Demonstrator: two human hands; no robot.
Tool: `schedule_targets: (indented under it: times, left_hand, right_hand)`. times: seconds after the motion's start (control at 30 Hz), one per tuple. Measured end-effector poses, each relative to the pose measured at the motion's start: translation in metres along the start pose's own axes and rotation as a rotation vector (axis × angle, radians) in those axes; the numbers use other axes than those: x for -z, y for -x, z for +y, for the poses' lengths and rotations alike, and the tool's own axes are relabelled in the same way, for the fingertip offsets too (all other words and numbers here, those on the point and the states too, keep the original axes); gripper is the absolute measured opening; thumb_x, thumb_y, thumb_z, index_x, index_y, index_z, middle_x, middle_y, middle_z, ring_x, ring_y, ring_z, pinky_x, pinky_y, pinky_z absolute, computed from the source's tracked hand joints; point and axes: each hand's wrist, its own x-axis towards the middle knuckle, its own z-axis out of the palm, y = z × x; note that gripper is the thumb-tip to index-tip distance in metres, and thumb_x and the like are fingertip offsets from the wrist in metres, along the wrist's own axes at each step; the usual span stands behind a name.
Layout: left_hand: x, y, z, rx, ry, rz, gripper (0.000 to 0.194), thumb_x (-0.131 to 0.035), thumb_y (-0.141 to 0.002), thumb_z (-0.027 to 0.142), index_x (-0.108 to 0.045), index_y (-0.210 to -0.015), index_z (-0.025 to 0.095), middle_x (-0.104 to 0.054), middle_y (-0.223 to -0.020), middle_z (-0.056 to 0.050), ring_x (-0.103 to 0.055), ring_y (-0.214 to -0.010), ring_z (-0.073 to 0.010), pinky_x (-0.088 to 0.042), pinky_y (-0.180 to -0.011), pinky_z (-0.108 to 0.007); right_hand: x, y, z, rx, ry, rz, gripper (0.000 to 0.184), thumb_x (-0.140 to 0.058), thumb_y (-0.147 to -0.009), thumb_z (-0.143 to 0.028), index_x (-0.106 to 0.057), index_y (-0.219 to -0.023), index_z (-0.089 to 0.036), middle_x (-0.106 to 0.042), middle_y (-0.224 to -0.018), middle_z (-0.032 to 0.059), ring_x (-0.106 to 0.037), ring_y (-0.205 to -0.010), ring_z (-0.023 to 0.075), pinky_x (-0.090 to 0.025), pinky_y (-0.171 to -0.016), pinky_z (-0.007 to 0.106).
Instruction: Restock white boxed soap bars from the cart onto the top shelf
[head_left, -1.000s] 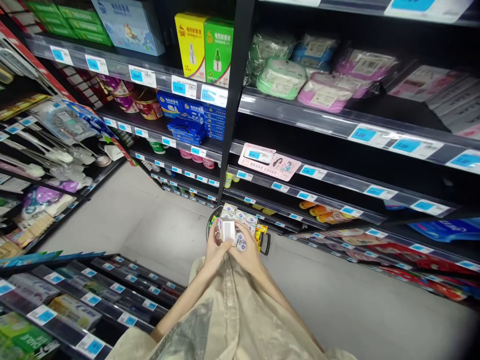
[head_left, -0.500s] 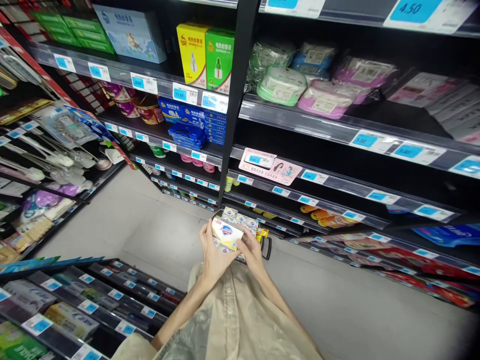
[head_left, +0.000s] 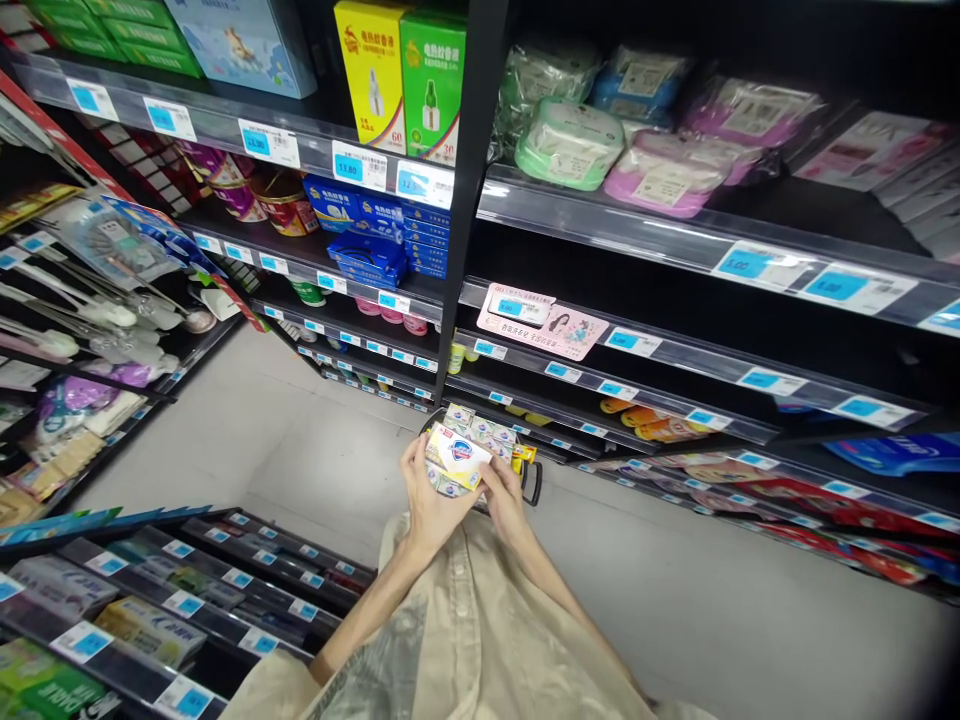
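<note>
A white and yellow soap box [head_left: 459, 455] with a blue shield logo is held in front of my body, its printed face turned up. My left hand [head_left: 426, 505] grips its left end and lower edge, with the fingers closed round it. On the right end, the thumb and fingers of my right hand [head_left: 505, 497] pinch the same box. Just beyond and below it, a dark basket with a black handle [head_left: 534, 483] holds several similar soap boxes [head_left: 491, 434]. A yellow package [head_left: 524, 454] lies at the basket's right side. The box and hands partly hide the basket.
Shelves with price tags [head_left: 360, 165] rise ahead, carrying yellow and green boxes [head_left: 370, 80], blue boxes [head_left: 367, 255] and wrapped soap dishes [head_left: 570, 143]. Another low shelf [head_left: 184, 603] stands close at my left. Hanging utensils [head_left: 105, 320] line the far left. Grey floor [head_left: 300, 440] lies between.
The soap box has turned slightly, so its printed face shows more fully. My right hand has shifted slightly along its end. The view has moved a little closer to the shelves.
</note>
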Motion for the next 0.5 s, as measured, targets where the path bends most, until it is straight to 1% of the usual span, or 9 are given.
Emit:
schedule_targets:
  times: [0.1, 0.2, 0.27, 0.33, 0.4, 0.47, 0.5]
  left_hand:
    - [0.0, 0.0, -0.001, -0.021, -0.011, 0.0, 0.108, -0.096, -0.071, 0.041, -0.038, -0.16, 0.022, -0.05, -0.144, -0.02, -0.056, -0.138, -0.0405, -0.051, -0.114, -0.057]
    - [-0.001, 0.0, -0.002, -0.034, 0.007, 0.007, 0.106, -0.097, -0.071, 0.04, -0.04, -0.159, 0.024, -0.052, -0.146, -0.02, -0.057, -0.138, -0.0405, -0.049, -0.117, -0.058]
    - [-0.001, 0.0, -0.003, -0.088, 0.018, 0.023, 0.104, -0.098, -0.072, 0.038, -0.041, -0.158, 0.026, -0.054, -0.147, -0.019, -0.058, -0.138, -0.0407, -0.049, -0.117, -0.059]
    - [-0.001, 0.0, -0.005, -0.194, 0.012, 0.043, 0.101, -0.096, -0.075, 0.032, -0.041, -0.159, 0.028, -0.057, -0.147, -0.019, -0.06, -0.138, -0.04, -0.051, -0.116, -0.06]
    - [-0.001, 0.001, -0.007, -0.338, -0.018, 0.045, 0.092, -0.093, -0.08, 0.023, -0.044, -0.158, 0.029, -0.061, -0.146, -0.017, -0.062, -0.138, -0.0379, -0.055, -0.115, -0.059]
    - [0.001, 0.001, -0.008, -0.558, -0.061, 0.026, 0.073, -0.085, -0.086, 0.01, -0.055, -0.151, 0.027, -0.067, -0.14, -0.014, -0.061, -0.14, -0.0342, -0.059, -0.113, -0.054]
    - [0.002, 0.0, -0.008, -0.691, -0.083, -0.003, 0.063, -0.08, -0.088, 0.005, -0.06, -0.145, 0.025, -0.069, -0.139, -0.012, -0.06, -0.142, -0.0319, -0.06, -0.113, -0.05]
  right_hand:
    - [-0.002, 0.001, 0.0, -0.013, 0.003, 0.009, 0.051, -0.073, -0.094, -0.062, -0.079, -0.129, -0.026, -0.079, -0.132, 0.0099, -0.075, -0.125, 0.0345, -0.064, -0.106, 0.052]
    - [-0.004, 0.0, 0.001, -0.023, -0.035, 0.025, 0.048, -0.074, -0.093, -0.062, -0.08, -0.125, -0.026, -0.081, -0.129, 0.0102, -0.077, -0.121, 0.0344, -0.066, -0.102, 0.051]
    - [-0.006, -0.002, 0.0, -0.05, -0.077, 0.029, 0.05, -0.075, -0.092, -0.065, -0.081, -0.122, -0.026, -0.081, -0.127, 0.0108, -0.077, -0.12, 0.0347, -0.067, -0.1, 0.052]
    - [-0.008, -0.005, -0.003, -0.114, -0.143, 0.024, 0.055, -0.075, -0.089, -0.07, -0.081, -0.119, -0.025, -0.081, -0.126, 0.0118, -0.077, -0.12, 0.0354, -0.068, -0.098, 0.052]
    - [-0.01, -0.005, -0.008, -0.202, -0.215, 0.014, 0.064, -0.074, -0.085, -0.078, -0.081, -0.117, -0.023, -0.082, -0.123, 0.0129, -0.076, -0.122, 0.0363, -0.068, -0.098, 0.053]
    - [-0.013, 0.002, -0.013, -0.275, -0.227, 0.059, 0.07, -0.073, -0.082, -0.083, -0.081, -0.114, -0.022, -0.083, -0.116, 0.0132, -0.074, -0.126, 0.0362, -0.068, -0.1, 0.054]
    - [-0.015, 0.009, -0.016, -0.295, -0.208, 0.106, 0.068, -0.074, -0.082, -0.083, -0.081, -0.113, -0.023, -0.083, -0.113, 0.0131, -0.073, -0.128, 0.0357, -0.067, -0.102, 0.055]
